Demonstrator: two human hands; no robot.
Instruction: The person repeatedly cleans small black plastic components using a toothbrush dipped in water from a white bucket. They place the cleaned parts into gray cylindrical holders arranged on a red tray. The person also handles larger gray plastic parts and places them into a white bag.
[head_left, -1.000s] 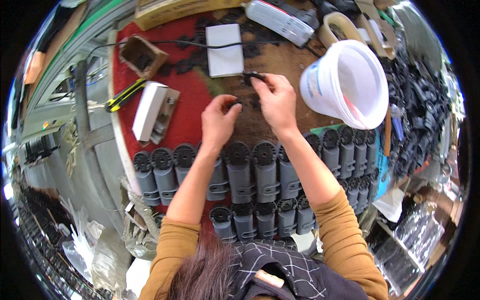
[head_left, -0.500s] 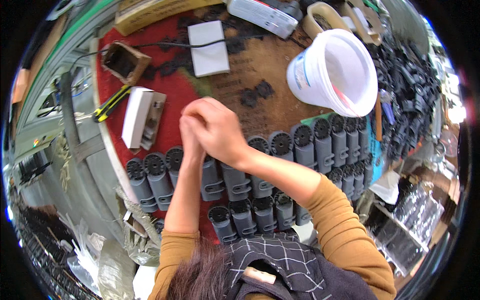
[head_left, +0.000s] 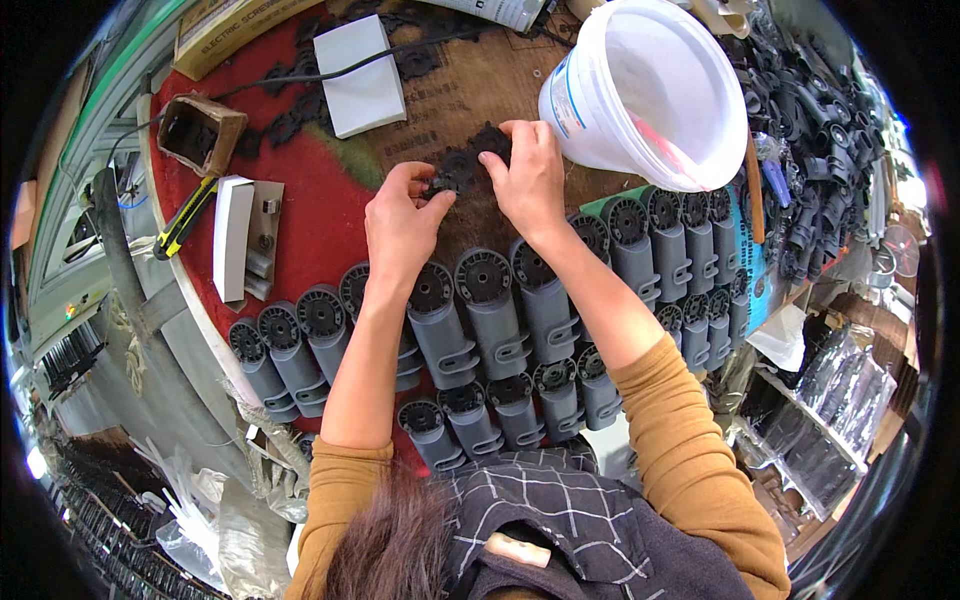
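My left hand [head_left: 402,215] pinches a small black plastic piece [head_left: 452,175] between thumb and fingers, above the brown board. Close beside it, my right hand [head_left: 532,182] has thumb and fingers closed on another dark plastic piece [head_left: 490,143]. The two pieces nearly meet; whether they are joined I cannot tell. Below my hands stand rows of grey cylindrical housings [head_left: 490,300] with round black ends facing up. My forearms cross over these rows and hide some of them.
A white bucket [head_left: 575,110] stands right of my right hand. Further right lies a heap of black fittings [head_left: 815,170]. On the left are a white box [head_left: 362,85] under a black cable, a small cardboard box [head_left: 200,135], an upright white carton [head_left: 233,240] and a yellow-black cutter [head_left: 186,218].
My hands were clasped together over the red cloth. They have moved apart, further out and to the right, and now hold black pieces. The whole view has also shifted.
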